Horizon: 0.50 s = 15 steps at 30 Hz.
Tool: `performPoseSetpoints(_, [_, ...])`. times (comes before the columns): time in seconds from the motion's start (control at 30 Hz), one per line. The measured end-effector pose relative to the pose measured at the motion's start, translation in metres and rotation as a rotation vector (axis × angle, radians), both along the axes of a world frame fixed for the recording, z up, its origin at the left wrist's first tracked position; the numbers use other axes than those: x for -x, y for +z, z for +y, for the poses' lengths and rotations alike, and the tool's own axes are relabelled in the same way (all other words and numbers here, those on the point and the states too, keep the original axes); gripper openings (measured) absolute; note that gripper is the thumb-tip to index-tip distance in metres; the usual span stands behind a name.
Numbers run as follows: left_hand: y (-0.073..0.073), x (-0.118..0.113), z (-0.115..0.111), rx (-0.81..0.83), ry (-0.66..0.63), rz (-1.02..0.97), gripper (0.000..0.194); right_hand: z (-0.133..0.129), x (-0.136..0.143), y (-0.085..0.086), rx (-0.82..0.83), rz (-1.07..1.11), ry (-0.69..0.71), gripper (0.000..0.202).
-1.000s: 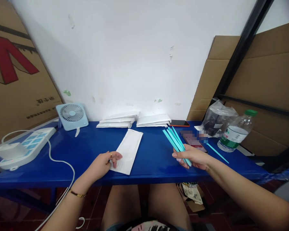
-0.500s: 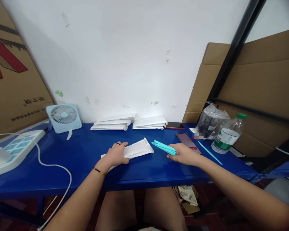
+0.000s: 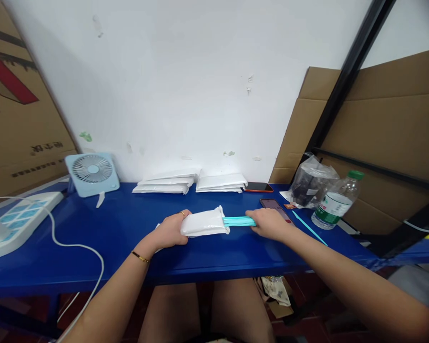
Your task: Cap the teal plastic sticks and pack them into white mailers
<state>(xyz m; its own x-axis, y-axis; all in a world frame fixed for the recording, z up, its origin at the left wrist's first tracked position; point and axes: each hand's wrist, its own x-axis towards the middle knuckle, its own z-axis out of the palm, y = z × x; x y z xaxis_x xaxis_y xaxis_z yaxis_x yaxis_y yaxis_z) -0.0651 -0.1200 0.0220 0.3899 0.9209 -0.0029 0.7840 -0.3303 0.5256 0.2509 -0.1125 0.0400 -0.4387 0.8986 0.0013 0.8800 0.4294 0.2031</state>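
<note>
My left hand [image 3: 172, 230] is closed round the left part of a white packet [image 3: 204, 223], whose open end faces right. My right hand [image 3: 270, 223] grips a bundle of turquoise sticks [image 3: 240, 221] by their right ends. The left ends of the sticks are inside the packet's opening and hidden by it. A single turquoise stick [image 3: 309, 227] lies on the blue table [image 3: 214, 259] to the right of my right hand. Partly behind that hand is a phone [image 3: 271, 205] lying on the table.
Two stacks of white packets [image 3: 164, 185] [image 3: 221, 182] lie along the wall beside another phone [image 3: 258, 187]. At the left are a blue fan [image 3: 93, 174] and a power strip [image 3: 25, 219] with a white cable. A plastic bag [image 3: 311, 183] and a bottle [image 3: 334, 205] stand right.
My right hand has brought the turquoise sticks level and left, so their tips have entered the packet. My left hand has lifted and straightened the packet.
</note>
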Motion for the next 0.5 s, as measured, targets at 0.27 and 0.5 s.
performPoseSetpoints(0.27, [0.004, -0.007, -0.002, 0.000, -0.100, -0.055, 0.043, -0.008, 0.024, 0.019, -0.096, -0.067, 0.094, 0.015])
performPoseSetpoints(0.5, [-0.002, -0.044, 0.000, -0.141, -0.086, -0.100, 0.052, -0.014, 0.062, 0.047, -0.076, -0.088, 0.115, 0.024])
